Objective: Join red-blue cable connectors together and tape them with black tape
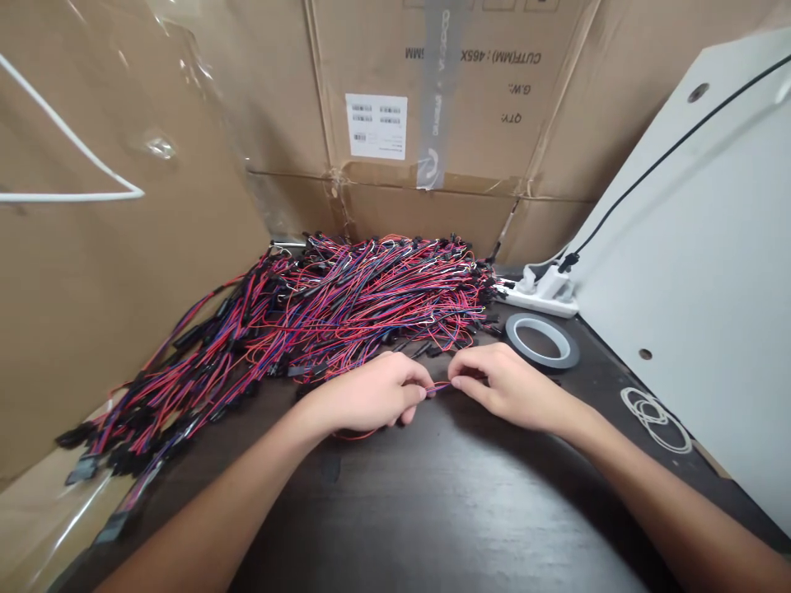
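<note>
Both my hands rest on a dark wooden table (pixel 432 511), just in front of a big heap of red, blue and black wire leads (pixel 346 305). My left hand (pixel 371 395) is closed, pinching one end of a short red and blue wire lead (pixel 440 385). My right hand (pixel 507 383) is closed too, pinching the other end of that same lead. The lead runs between the two sets of fingertips, a little above the table. A loop of red wire (pixel 355 434) shows under my left hand.
A tape roll (pixel 542 339) lies flat right of the heap. Behind it sits a white power strip (pixel 544 292) with a black cable. Rubber bands (pixel 655 416) lie by a white panel (pixel 698 272). Cardboard boxes (pixel 432 123) wall in the back and left.
</note>
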A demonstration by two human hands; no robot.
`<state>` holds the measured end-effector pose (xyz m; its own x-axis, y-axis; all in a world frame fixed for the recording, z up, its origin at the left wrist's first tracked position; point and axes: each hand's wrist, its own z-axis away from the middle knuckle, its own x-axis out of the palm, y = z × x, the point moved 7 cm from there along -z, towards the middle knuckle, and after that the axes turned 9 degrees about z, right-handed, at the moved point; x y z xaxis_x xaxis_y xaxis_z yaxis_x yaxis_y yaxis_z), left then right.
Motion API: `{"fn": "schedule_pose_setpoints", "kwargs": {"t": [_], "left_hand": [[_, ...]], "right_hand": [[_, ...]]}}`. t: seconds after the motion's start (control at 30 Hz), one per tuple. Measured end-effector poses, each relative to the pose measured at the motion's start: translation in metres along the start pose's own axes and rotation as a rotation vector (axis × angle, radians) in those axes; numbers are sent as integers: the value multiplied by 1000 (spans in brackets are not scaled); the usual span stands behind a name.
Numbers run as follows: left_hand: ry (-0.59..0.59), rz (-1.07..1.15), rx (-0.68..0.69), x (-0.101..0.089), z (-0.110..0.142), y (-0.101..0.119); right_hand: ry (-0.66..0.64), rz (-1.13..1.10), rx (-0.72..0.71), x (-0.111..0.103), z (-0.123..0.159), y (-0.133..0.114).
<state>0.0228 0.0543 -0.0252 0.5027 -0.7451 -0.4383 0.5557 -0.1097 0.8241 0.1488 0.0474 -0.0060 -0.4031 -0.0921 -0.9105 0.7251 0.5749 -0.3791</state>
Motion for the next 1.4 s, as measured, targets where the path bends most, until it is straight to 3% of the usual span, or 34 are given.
{"fn": "schedule_pose_setpoints", "kwargs": {"t": [0.13,0.3,0.57,0.7,1.0,1.4], "left_hand": [[-61,42,-16,0,1,-2],[-44,171,-41,-3,0,-3],[-49,363,-71,0,-2,-6],[17,350,-53,-7,-2,-5],[49,336,-39,-10,-3,-8],[69,361,-32,-12,-4,-11]], "right_hand": [[-8,-44,4,1,1,0],[-37,-111,-37,3,1,-2],[-57,-35,-38,5,1,-7],[-42,-33,-27,3,1,-6],[10,-8,-66,-2,2,-8],[-47,-91,-141,2,1,-12]]}}
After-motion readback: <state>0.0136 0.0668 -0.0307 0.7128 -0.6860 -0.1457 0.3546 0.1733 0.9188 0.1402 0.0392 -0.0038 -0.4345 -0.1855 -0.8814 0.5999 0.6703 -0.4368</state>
